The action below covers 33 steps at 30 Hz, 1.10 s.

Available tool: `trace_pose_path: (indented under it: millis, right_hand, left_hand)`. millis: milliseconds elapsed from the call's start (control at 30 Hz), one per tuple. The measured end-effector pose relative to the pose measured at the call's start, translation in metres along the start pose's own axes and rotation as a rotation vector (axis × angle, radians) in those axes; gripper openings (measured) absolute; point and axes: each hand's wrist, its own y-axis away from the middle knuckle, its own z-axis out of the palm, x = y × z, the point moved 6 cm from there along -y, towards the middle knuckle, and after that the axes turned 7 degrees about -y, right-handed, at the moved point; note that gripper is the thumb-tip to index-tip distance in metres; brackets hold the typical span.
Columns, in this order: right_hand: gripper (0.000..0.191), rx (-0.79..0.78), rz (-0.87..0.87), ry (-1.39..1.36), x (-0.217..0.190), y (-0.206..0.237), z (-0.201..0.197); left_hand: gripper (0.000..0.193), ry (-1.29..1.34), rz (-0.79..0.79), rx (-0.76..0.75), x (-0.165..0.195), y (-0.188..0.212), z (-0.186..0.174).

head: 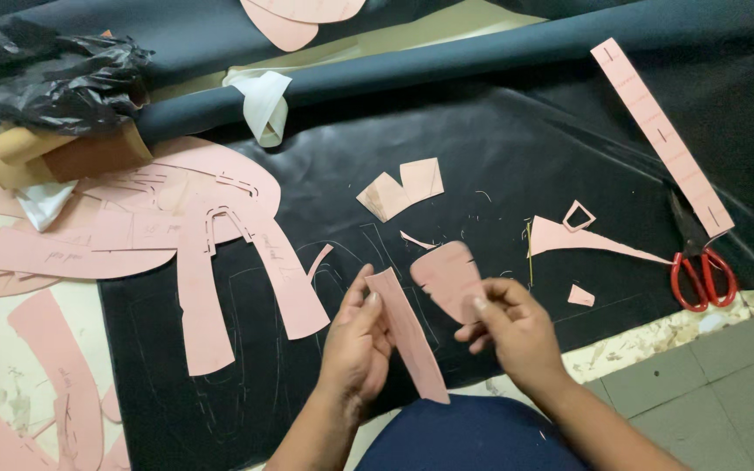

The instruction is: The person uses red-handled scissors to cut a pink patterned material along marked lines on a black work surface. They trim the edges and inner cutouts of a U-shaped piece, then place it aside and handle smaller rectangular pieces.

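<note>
My left hand [355,336] holds a long narrow pink paper pattern strip [409,336] that slants down to the right. In my right hand [508,327] is a rounded, wedge-shaped pink pattern piece [448,277], pinched at its lower edge. Both hands hover over a sheet of black leather [517,157] with faint traced outlines on it. The two pieces sit close side by side, almost touching.
Several pink pattern pieces [176,227] lie piled at left. Small pink offcuts [401,189] and a pointed sliver [586,240] rest on the leather. Red-handled scissors [700,266] and a long pink strip [661,135] lie at right. Dark rolled material [447,65] and a black plastic bag [67,78] are behind.
</note>
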Motion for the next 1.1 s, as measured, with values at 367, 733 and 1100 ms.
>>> trace_pose_path:
  millis: [367, 733, 1100]
  right_hand:
    - [0.022, -0.215, -0.333, 0.453, -0.018, 0.017, 0.028]
    - [0.029, -0.16, 0.031, 0.241, 0.031, 0.001, 0.009]
    - [0.034, -0.033, 0.156, 0.512, 0.047, -0.036, 0.018]
  left_hand:
    - [0.064, 0.124, -0.055, -0.289, -0.016, 0.025, 0.022]
    - [0.036, -0.127, 0.305, -0.167, 0.002, 0.018, 0.012]
    - [0.025, -0.321, 0.377, -0.078, 0.005, 0.019, -0.016]
